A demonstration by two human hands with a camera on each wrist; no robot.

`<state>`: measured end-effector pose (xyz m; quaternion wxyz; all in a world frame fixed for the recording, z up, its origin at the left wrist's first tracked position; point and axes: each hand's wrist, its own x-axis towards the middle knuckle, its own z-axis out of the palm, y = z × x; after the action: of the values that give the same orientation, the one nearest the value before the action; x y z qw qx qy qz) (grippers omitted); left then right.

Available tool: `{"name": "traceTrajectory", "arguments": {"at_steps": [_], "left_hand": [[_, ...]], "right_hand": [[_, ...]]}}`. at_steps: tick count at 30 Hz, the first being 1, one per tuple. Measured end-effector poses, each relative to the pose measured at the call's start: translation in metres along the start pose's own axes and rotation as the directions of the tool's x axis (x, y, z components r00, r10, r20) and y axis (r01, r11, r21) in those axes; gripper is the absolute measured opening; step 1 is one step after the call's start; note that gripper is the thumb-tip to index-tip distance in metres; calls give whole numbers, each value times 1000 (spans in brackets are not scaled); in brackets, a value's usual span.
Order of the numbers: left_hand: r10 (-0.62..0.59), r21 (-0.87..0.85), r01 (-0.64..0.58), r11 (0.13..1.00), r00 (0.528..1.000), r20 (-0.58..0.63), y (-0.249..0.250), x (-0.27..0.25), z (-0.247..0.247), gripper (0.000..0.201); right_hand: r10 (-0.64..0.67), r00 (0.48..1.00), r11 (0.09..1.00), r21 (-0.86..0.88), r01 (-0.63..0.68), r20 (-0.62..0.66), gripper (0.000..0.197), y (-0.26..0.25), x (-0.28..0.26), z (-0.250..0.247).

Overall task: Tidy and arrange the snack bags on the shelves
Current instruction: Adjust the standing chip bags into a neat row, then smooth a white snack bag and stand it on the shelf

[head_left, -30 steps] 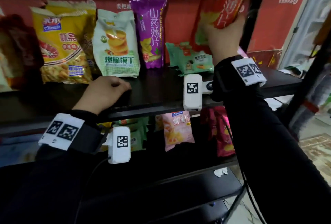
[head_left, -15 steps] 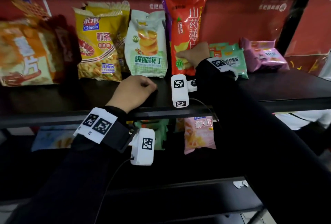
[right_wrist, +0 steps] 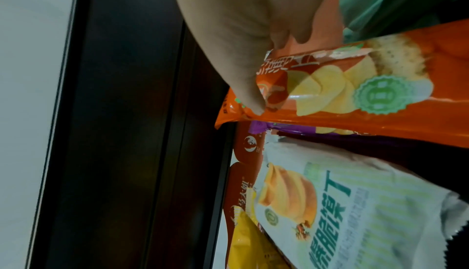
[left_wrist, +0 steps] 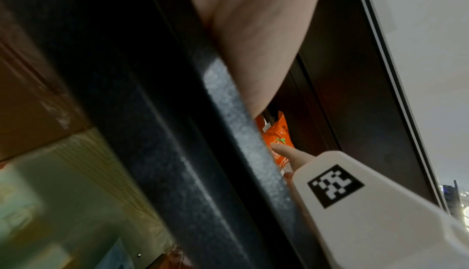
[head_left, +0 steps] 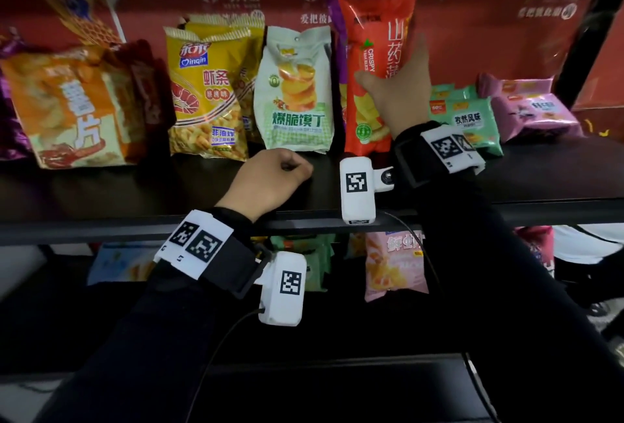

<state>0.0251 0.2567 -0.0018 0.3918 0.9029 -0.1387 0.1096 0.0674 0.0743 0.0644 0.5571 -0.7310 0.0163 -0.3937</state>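
Observation:
A tall red yam-crisp bag (head_left: 374, 37) stands upright on the black shelf (head_left: 135, 193), in front of a purple bag (head_left: 335, 17) of the same shape. My right hand (head_left: 395, 91) grips its middle, thumb on the front and fingers round the right edge. In the right wrist view the thumb presses the red bag (right_wrist: 355, 93). My left hand (head_left: 270, 179) rests as a fist on the shelf's front, holding nothing. A white-green bun-crisp bag (head_left: 297, 91) stands just left of the red bag.
Left of that stand yellow shrimp-strip bags (head_left: 206, 91) and an orange crisp bag (head_left: 67, 105). Green packets (head_left: 472, 118) and pink packets (head_left: 530, 108) lie to the right. The shelf below holds a pink bag (head_left: 395, 267) and green bags (head_left: 314, 264).
My right hand brought the red bag down from the upper right and stood it before the purple bag, then slid up to its middle. The left fist has stayed put.

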Motion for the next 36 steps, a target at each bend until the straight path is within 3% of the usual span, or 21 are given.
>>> {"name": "traceTrajectory", "arguments": {"at_steps": [6,12,18,19,21,23,25,26,28,30,32,36], "left_hand": [[-3,-12,3,1000,1000,-16,2,-1,1,10],[10,-8,-10,1000,1000,-23,1,-1,3,15],[19,-64,-22,998,998,-54,0,1,3,10],[3,-135,-13,991,997,-77,1,1,3,6],[-52,-308,2,951,987,-153,4,2,-6,5],[-104,-391,3,920,966,-238,10,9,-25,6],[-134,-441,7,897,957,-256,18,24,-44,17],[-156,-468,34,883,962,-225,23,31,-50,18],[-226,-503,140,853,968,-114,30,43,-52,23],[-306,-470,274,839,952,10,34,51,-46,45],[-339,-401,350,846,935,102,33,57,-39,52],[-375,-282,389,877,921,103,25,61,-37,52]], "right_hand": [[-74,997,997,-11,74,9,84,-5,-5,5],[88,993,980,-183,-73,80,85,5,-1,9],[127,991,948,-299,-107,47,87,2,-4,4],[103,994,947,-307,-91,23,89,-2,-6,3],[-72,996,967,-250,55,-59,85,-14,-11,0],[-245,965,969,-51,242,-89,70,-27,-17,4],[-229,972,969,106,223,56,56,-34,-25,15],[-166,968,983,114,147,187,50,-36,-29,23],[-15,911,999,39,-2,411,38,-31,-36,38],[104,859,993,-9,-115,500,25,-20,-43,46],[167,844,977,31,-213,510,19,-13,-45,45],[252,785,958,-33,-284,566,56,-11,-41,42]]}}
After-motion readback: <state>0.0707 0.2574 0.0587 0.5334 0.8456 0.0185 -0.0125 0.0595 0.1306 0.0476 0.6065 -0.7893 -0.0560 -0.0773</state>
